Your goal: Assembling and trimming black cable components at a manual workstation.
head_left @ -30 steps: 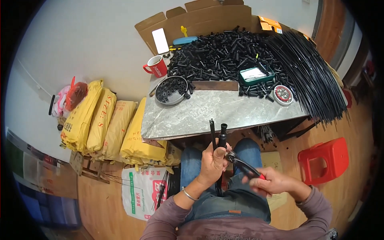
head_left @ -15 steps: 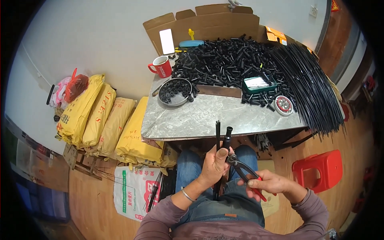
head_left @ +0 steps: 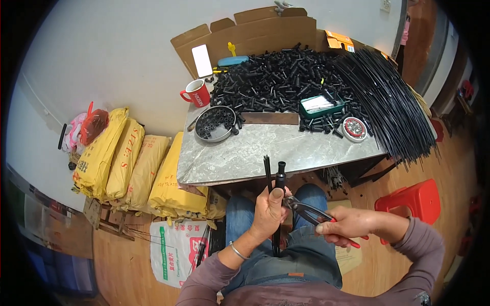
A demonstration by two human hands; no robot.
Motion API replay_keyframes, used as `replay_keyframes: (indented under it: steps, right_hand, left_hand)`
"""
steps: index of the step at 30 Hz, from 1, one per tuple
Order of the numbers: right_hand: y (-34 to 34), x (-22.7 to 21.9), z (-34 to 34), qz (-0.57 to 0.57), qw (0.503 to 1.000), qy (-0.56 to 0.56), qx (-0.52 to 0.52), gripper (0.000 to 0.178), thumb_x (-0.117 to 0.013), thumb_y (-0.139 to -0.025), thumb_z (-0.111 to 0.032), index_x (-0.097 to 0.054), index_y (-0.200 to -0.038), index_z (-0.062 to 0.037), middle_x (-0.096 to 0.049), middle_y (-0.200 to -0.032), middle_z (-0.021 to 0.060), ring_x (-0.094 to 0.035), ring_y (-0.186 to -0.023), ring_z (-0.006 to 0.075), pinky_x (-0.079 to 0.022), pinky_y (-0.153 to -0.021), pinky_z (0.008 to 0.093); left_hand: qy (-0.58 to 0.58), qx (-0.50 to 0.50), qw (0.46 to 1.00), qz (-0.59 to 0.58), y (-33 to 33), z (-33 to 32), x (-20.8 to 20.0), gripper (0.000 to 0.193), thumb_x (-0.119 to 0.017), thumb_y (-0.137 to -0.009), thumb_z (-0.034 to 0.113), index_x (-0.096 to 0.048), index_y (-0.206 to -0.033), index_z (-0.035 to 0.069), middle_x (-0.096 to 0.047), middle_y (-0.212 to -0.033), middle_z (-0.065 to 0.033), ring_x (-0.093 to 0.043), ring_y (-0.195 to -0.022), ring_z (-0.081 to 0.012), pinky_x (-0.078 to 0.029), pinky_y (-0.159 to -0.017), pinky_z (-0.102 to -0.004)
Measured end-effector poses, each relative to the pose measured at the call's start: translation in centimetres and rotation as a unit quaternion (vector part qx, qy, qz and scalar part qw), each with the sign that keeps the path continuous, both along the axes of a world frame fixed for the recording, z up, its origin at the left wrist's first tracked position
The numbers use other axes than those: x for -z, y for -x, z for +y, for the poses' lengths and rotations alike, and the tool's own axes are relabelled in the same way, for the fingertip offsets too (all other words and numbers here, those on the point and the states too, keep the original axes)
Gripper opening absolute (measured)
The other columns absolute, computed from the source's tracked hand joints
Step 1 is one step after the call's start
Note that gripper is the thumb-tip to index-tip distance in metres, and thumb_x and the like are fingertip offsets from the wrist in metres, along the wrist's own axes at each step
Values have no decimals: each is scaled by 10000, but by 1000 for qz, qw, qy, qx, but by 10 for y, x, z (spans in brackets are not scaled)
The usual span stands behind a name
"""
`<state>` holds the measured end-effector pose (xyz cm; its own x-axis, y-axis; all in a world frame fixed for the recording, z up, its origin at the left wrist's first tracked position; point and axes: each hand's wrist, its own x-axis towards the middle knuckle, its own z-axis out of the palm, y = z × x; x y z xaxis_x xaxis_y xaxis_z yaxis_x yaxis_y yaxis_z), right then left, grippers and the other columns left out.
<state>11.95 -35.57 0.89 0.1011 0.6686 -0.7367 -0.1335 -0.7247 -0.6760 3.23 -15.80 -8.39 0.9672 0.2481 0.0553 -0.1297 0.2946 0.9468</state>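
My left hand (head_left: 268,214) is closed round several thin black rods (head_left: 267,171) and a black tubular handle (head_left: 280,177) with a flared end, all standing upright above my lap. Red-handled pincers (head_left: 305,209) are gripped in my right hand (head_left: 347,224), its fingers wrapped round the handles. The pincer jaws sit against the handle, right beside my left fingers. Whether they bite on a rod or on the handle is hidden. Both hands are just off the near edge of the grey marbled table (head_left: 245,160).
On the table are a heap of black tubular handles (head_left: 286,76), long black rods (head_left: 388,102), a metal bowl (head_left: 214,140), a red mug (head_left: 199,95), a green tray (head_left: 311,116) and a round tin (head_left: 356,138). Yellow sacks (head_left: 104,158) stand left; a red stool (head_left: 421,199) right.
The view has shifted a little. The pincer handles have drawn closer together, and my right fingers wrap them more tightly. My right elbow has swung outward. My left hand keeps its hold.
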Motion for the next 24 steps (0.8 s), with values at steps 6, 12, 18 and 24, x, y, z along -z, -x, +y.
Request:
replay_keyframes:
  steps: [6,12,18,24]
  right_hand:
    - [0,-21,12,-510,832,18,-216,231,-525,-917,-198,-460,-956,21,-644,-719,211,-647,-663,406,-506,-557,472]
    - [8,8,1,-573,810,-70,-97,243,-613,-814,-109,-446,-953,-1,-626,-724,200,-639,-698,399,-497,-606,478]
    - [-6,15,-2,-698,683,-214,14,451,-660,-564,58,-443,-941,-59,-493,-854,112,-520,-808,318,-389,-723,383]
    - [-9,16,13,-726,649,-223,34,433,-659,-563,64,-456,-922,-70,-487,-920,105,-506,-889,292,-353,-823,403]
  left_hand:
    - [-11,-29,999,21,-1,-3,-4,519,-458,-927,569,-504,-906,53,-375,-552,43,-369,-425,-27,-283,-380,-194]
    - [-5,-39,999,22,-5,3,-2,596,-445,-908,606,-517,-931,15,-371,-535,31,-369,-418,-57,-325,-387,-221]
    - [79,-43,996,11,-8,10,8,518,-575,-863,559,-499,-853,46,-401,-552,30,-376,-414,-49,-301,-368,-208]
    - [63,-82,994,22,-10,3,3,467,-623,-857,510,-518,-874,56,-420,-558,32,-393,-412,-53,-312,-362,-214]
